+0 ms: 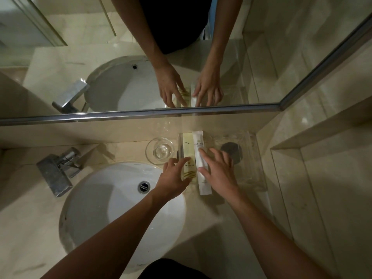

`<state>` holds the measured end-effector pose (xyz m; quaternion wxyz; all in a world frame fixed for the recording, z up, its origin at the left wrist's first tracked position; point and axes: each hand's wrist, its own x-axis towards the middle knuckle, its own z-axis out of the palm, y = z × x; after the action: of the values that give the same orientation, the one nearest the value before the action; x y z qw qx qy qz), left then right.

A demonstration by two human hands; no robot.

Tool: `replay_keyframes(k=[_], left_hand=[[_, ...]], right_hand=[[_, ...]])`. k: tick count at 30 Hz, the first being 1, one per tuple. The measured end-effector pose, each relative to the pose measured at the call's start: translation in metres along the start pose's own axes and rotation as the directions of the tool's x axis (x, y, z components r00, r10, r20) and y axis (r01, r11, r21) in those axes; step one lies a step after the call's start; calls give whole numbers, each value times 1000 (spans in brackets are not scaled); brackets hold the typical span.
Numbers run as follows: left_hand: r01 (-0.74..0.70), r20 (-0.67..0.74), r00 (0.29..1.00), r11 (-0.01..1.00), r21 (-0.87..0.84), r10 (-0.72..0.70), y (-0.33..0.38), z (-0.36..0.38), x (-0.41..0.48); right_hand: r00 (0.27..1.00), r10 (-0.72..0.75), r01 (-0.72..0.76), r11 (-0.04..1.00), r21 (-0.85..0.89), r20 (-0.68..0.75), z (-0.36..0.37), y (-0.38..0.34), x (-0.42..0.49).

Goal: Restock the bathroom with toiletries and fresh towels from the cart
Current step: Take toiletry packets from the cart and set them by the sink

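Nearest: both forearms reach in over the white basin (112, 204), which is sunk in the marble worktop (36, 228). Chrome tap (57, 171) at left, well apart from the work.

Left hand (174, 175): fingers loosely extended, nothing gripped, tips laid on the near half of the pale yellow packet (187, 156).

Right hand (219, 171): fingers spread wide, nothing enclosed. The forefinger and the digit nearest the basin are pressed on the white packet (201, 168); the other fingers hover over the clear tray (254, 170).

Task items: the two packets lie lengthwise, side by side and touching, at the left end of the tray. The white one's near end reaches closer to the basin than the yellow one's.

Step judged to be squaring the toiletries in the tray. To do it well:
- light, flat fingertip pressure is advised; the packets look thin and likely to crease
- the white packet should be slid away from the basin until the near ends line up
- the long edges should be held parallel to the tray wall, printed faces up
- the left hand should be kept low and slow near the drinking glass (160, 151), just beside the tray and easily knocked

A dark disc (231, 153) shows through the tray; what it is cannot be told.

Farthest: the mirror (80, 37), which repeats both hands on the packets.
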<state>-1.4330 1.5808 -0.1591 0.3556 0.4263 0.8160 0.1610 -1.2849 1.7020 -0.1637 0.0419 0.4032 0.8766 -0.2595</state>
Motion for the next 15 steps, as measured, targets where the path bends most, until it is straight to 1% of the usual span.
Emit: replay_keyframes(k=[4, 15], left_hand=[[-9, -3, 1000, 1000, -2, 9, 0, -1, 0], [-29, -28, 999, 999, -45, 28, -7, 3, 0]], right_hand=[[999, -23, 24, 999, -39, 36, 0, -1, 1], [999, -25, 28, 997, -77, 31, 7, 6, -2]])
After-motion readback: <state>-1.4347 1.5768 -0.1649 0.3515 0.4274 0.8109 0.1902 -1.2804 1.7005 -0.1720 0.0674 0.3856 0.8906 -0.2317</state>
